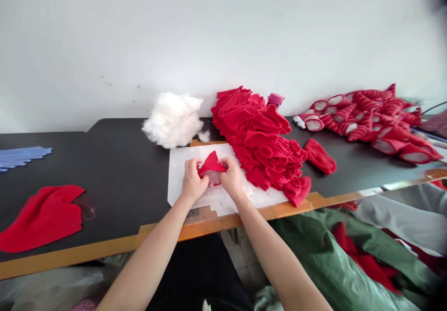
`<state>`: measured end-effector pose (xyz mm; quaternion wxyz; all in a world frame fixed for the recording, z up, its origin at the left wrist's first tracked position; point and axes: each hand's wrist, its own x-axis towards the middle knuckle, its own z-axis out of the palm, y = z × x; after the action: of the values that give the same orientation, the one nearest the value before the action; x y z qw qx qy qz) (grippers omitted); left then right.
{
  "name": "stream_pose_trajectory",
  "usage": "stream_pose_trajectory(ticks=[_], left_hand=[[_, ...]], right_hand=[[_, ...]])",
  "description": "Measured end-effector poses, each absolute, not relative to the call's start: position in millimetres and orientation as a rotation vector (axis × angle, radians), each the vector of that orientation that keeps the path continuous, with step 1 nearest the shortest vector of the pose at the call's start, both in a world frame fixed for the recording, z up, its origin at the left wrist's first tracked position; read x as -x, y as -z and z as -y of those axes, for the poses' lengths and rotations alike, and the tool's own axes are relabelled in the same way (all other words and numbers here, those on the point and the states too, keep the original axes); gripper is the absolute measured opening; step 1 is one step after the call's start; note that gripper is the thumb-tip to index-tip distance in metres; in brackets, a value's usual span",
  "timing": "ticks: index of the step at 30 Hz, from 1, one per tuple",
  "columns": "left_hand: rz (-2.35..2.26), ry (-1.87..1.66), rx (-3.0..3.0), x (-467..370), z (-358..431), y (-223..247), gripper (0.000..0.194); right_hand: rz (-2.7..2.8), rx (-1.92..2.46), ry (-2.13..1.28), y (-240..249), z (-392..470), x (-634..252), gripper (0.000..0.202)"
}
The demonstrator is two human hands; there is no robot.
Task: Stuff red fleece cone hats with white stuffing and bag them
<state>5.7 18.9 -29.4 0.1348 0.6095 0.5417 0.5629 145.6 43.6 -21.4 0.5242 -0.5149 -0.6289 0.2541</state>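
A small red fabric piece (212,162) with a pale opening at its lower side is held between both hands, over a white sheet (179,162) on the black table. My left hand (194,179) pinches its left edge, and my right hand (230,176) pinches the right edge. White fluffy stuffing (172,120) lies in a heap behind my left hand. Just right of my right hand, a large pile of red fabric pieces (258,138) overlaps the sheet.
Striped red stuffed pieces (363,111) are heaped at the right rear. One red piece (320,156) lies apart. Flat red fabric (45,215) and blue strips (24,156) rest at the left. Green cloth (314,250) hangs below the taped table edge (122,246).
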Motion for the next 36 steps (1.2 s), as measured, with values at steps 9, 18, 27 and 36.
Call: stream_pose_trajectory(ticks=[9, 18, 27, 36], left_hand=[[-1.58, -1.496, -1.983, -13.0, -10.1, 30.0, 0.025], [-1.003, -1.429, -0.949, -4.9, -14.5, 9.6, 0.036], [-0.757, -1.434, -0.431, 2.9, -17.3, 1.3, 0.024], [-0.601, -1.412, -0.547, -7.5, 0.1, -9.3, 0.037]], right_hand=[[1.592, 1.214, -0.493, 28.7, -28.8, -146.5, 0.013], [1.497, 0.968, -0.538, 13.4, -31.4, -159.8, 0.021], [1.59, 0.908, -0.188, 22.1, 29.4, -125.8, 0.021], [1.85, 0.885, -0.335, 30.7, 18.7, -113.1, 0.043]])
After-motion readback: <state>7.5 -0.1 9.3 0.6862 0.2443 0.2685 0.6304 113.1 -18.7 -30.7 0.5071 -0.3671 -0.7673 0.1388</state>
